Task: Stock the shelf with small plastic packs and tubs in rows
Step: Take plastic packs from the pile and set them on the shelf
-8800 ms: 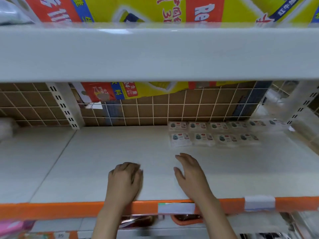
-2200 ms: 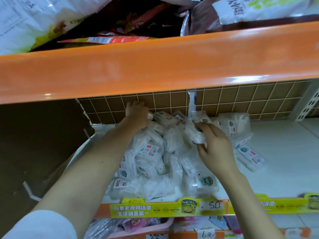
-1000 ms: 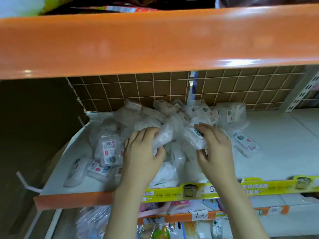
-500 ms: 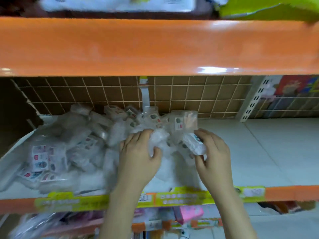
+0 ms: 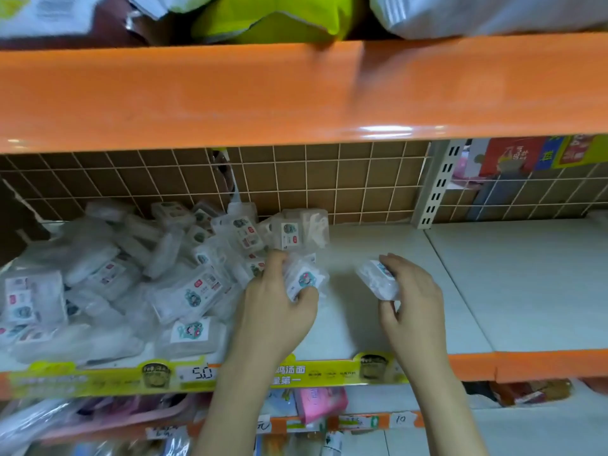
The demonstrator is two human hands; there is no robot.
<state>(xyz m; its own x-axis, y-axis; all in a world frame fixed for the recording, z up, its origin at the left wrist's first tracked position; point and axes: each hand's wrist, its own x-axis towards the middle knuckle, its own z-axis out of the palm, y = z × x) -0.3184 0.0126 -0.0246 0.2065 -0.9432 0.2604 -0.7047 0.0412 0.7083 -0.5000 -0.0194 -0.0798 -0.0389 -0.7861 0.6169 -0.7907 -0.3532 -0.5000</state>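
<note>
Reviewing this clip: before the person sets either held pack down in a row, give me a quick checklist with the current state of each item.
1. Left hand grips a small clear plastic pack with a teal label: ok.
2. Right hand grips a second clear plastic pack: ok.
3. Bare white shelf board to the right of the jumbled pile of packs: ok.
4. Pile sorted into rows: not ok.
5. Held packs' labels face the aisle: cannot tell.
</note>
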